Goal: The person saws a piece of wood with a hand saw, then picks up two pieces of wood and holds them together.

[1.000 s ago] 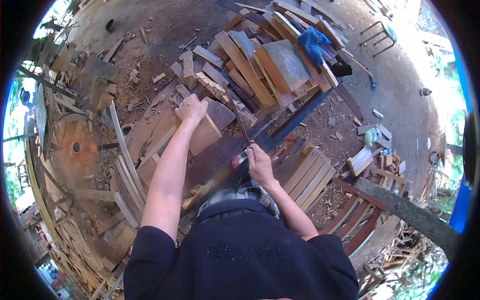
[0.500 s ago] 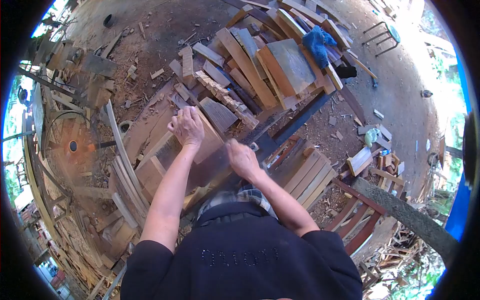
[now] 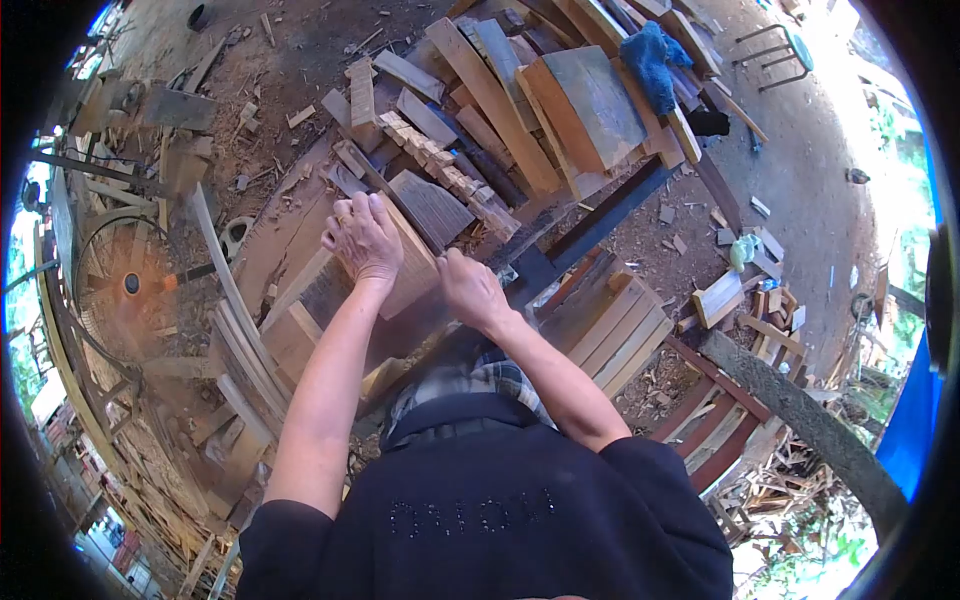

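Observation:
A light-brown wooden board lies between my two hands over a dark, smooth work surface. My left hand is closed over the board's far left part, its fingers bent and bunched together. At the board's right edge my right hand is curled closed, knuckles up, with its fingertips hidden against the wood. A dark grey wood block rests just beyond the board. Below my forearms, a checked cloth shows at my lap.
Beyond my hands is a heap of planks and offcuts with a blue cloth on it. A fan stands at left, near curved wood strips. Stacked slats lie at right, and a stool stands far right.
My right hand has moved up and left to the board's edge. My left hand has shifted slightly left and stays on the board. The whole view has shifted a little.

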Available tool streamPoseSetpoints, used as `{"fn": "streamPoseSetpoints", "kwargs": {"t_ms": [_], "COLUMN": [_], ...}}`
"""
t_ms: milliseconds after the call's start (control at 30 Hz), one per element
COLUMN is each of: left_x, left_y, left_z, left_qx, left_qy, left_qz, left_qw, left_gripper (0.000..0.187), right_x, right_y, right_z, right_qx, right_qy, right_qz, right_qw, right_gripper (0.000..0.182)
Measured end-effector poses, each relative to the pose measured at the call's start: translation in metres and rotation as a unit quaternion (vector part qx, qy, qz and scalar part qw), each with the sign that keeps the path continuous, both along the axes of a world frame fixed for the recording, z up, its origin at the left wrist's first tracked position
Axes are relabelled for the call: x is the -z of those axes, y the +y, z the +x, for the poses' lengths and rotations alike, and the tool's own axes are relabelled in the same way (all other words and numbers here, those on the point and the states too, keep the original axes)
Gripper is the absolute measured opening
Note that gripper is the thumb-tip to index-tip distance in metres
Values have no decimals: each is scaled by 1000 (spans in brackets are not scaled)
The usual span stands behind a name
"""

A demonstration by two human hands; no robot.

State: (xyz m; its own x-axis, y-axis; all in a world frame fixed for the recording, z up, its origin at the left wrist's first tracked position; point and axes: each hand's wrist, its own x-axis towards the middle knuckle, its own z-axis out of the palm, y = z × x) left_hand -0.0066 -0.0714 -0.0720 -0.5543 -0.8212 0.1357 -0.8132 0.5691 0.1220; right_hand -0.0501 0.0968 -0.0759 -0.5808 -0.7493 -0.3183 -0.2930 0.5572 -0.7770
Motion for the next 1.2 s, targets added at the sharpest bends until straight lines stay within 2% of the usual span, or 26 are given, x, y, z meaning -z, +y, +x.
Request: {"fn": "streamPoseSetpoints", "kwargs": {"t_ms": [100, 200, 333, 500, 633, 867, 1033, 1133, 1200], "left_x": [-2, -3, 0, 0, 1, 6, 2, 5, 5], "left_y": [0, 0, -2, -3, -1, -1, 0, -1, -2], "left_z": [-2, 0, 1, -2, 0, 3, 2, 3, 1], "left_qx": [-5, 14, 20, 12, 17, 14, 22, 25, 22], "left_qy": [14, 37, 20, 29, 42, 50, 48, 46, 45], "left_qz": [5, 14, 11, 30, 21, 9, 17, 18, 19], "left_qw": [1000, 999, 1000, 999, 999, 999, 998, 998, 999], "left_gripper": [29, 26, 24, 24, 23, 20, 19, 19, 19], "right_x": [-14, -12, 8, -1, 21, 17, 38, 18, 22], "right_y": [22, 37, -1, 49, 22, 64, 13, 56, 67], "right_z": [6, 8, -10, 2, -6, 10, -3, 7, 16], "right_qx": [-7, 0, -11, -14, -2, -20, 14, 7, 14], "right_qy": [-20, -37, -33, -86, -102, -122, -131, -181, -151], "right_qz": [-46, -35, -84, -106, -156, -145, -167, -151, -162], "right_qw": [999, 999, 996, 991, 982, 982, 977, 972, 975], "right_gripper": [29, 28, 27, 24, 24, 21, 21, 22, 22]}}
